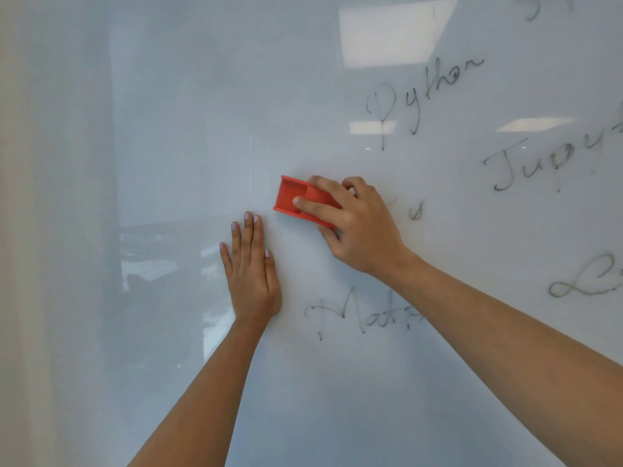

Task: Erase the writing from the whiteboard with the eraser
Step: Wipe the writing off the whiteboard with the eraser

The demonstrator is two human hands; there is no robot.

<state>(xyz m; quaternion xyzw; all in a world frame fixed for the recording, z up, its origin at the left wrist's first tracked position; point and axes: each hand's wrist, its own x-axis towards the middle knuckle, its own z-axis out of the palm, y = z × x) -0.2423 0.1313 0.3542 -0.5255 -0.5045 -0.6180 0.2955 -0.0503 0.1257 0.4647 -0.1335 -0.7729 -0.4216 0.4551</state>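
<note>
A glossy whiteboard [202, 112] fills the view. My right hand [354, 224] grips a red eraser [290, 197] and holds it flat against the board near the middle. My left hand [251, 271] presses flat on the board just below and left of the eraser, fingers straight and together. Dark handwriting stays on the right half: "Python" [421, 96] above the eraser, "Jupy" [546, 160] to the right, "Mat" [360, 311] below my right wrist, a small leftover mark [416, 212] beside my right hand, and a looped word [586, 278] at the right edge.
The board's left half carries no writing and mirrors ceiling lights [391, 32] and the room. A pale wall strip [40, 230] runs down the far left. More writing [539, 8] is cut off at the top right.
</note>
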